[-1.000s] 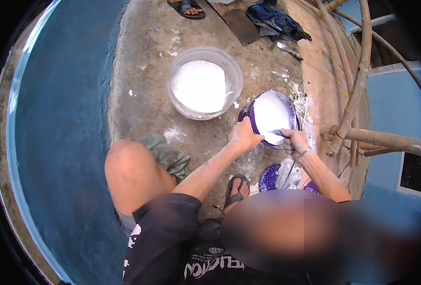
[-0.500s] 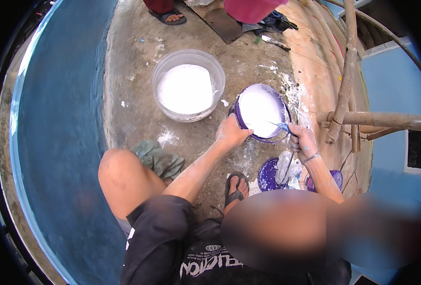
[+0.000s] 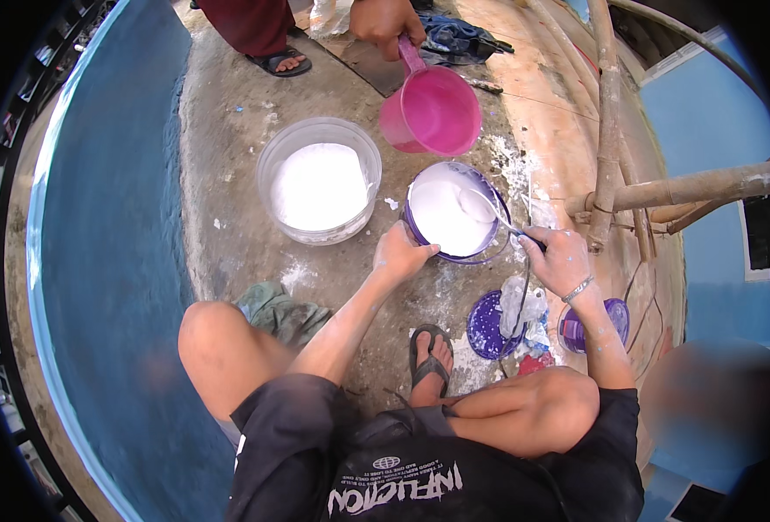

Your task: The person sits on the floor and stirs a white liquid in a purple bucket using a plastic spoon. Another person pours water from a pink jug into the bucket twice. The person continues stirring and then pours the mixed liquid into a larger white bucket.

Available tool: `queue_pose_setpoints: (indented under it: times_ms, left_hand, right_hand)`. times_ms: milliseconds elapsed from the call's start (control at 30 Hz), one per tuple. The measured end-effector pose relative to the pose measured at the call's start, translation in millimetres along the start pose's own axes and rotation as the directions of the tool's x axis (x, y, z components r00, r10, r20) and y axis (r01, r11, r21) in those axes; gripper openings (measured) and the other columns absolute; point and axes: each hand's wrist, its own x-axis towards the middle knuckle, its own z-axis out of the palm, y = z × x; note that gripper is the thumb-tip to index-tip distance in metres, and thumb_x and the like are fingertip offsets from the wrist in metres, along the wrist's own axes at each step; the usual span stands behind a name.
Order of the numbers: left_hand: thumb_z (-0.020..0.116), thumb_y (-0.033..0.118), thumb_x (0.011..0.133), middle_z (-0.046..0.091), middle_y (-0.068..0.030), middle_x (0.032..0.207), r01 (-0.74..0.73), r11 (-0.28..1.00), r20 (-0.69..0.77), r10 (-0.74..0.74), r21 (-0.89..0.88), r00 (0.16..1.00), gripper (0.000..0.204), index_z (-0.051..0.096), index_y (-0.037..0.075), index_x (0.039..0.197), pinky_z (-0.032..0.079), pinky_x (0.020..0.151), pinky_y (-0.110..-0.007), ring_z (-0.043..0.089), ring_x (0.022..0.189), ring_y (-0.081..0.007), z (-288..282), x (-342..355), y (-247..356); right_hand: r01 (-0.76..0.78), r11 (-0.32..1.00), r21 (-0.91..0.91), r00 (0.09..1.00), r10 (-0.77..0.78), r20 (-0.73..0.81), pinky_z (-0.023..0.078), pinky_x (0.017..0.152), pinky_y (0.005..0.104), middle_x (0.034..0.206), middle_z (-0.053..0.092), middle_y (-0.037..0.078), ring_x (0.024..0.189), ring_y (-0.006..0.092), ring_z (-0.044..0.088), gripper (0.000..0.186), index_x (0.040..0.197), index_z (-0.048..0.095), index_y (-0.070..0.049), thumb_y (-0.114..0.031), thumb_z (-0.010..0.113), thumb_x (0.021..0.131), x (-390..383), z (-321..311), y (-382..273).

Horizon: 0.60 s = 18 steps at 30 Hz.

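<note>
A clear round tub [image 3: 315, 236] of white material is sitting on the concrete ground. Further off, a co-worker's hand [image 3: 387, 22] is coming in from the top edge, its fingers wrapping around a handle. The person's left forearm is slanting up and rightward, and the left hand [image 3: 402, 253] is gripping the near left side of the purple bucket [image 3: 466, 258]: the thumb is lying over the rim, while the other fingers are bending against the outside, partly hidden. The co-worker's pink dipper [image 3: 431, 111] is hanging just beyond the bucket, its mouth facing the person. The bucket, holding white liquid, is standing between the person's hands. A white-coated stirring tool [image 3: 477, 206] is dipping into it. The right hand [image 3: 562, 263] is clasping the tool's dark handle, fingers curling snugly, knuckles facing up, forearm rising leftward.
</note>
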Motion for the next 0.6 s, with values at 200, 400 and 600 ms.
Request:
queue_pose_setpoints:
  times_ms: [200, 400, 600]
  left_hand:
    - [0.086, 0.032, 0.072, 0.072, -0.0201, 0.095, 0.08, 0.996, 0.036, -0.079, -0.027, 0.996, 0.054, 0.063, -0.005, 0.104, 0.053, 0.084, -0.042, 0.07, 0.093, -0.0342, -11.1, -6.6, 11.8]
    - [0.086, 0.032, 0.072, 0.072, -0.0196, 0.097, 0.122, 0.991, 0.055, -0.119, -0.063, 0.991, 0.054, 0.063, -0.004, 0.105, 0.052, 0.084, -0.042, 0.069, 0.096, -0.0342, -17.3, -7.6, 20.2]
    - [0.085, 0.032, 0.073, 0.071, -0.0211, 0.101, 0.113, 0.992, 0.054, -0.109, -0.059, 0.993, 0.054, 0.063, -0.003, 0.106, 0.052, 0.087, -0.043, 0.068, 0.1, -0.0357, -15.5, -7.1, 17.5]
  right_hand:
    - [-0.184, 0.948, 0.26, 0.981, 0.195, -0.018, 0.051, 0.066, 0.0375, 0.073, 0.069, 0.019, 0.067, 0.0293, 0.069, 0.022, 0.097, 0.076, -0.002, -0.021, 0.068, 0.09, -19.7, 5.6, -3.1]
    - [-0.369, 0.829, 0.42, 0.916, 0.4, 0.015, 0.045, 0.062, 0.0295, 0.065, 0.064, 0.007, 0.063, 0.0117, 0.057, 0.024, 0.096, 0.074, 0.003, -0.02, 0.067, 0.092, -32.3, 12.8, -0.7]
    - [-0.296, 0.814, 0.5, 0.929, 0.367, -0.047, 0.047, 0.067, 0.0294, 0.074, 0.07, 0.008, 0.071, 0.012, 0.061, 0.025, 0.094, 0.073, 0.006, -0.019, 0.068, 0.092, -33.3, 25.9, 13.7]
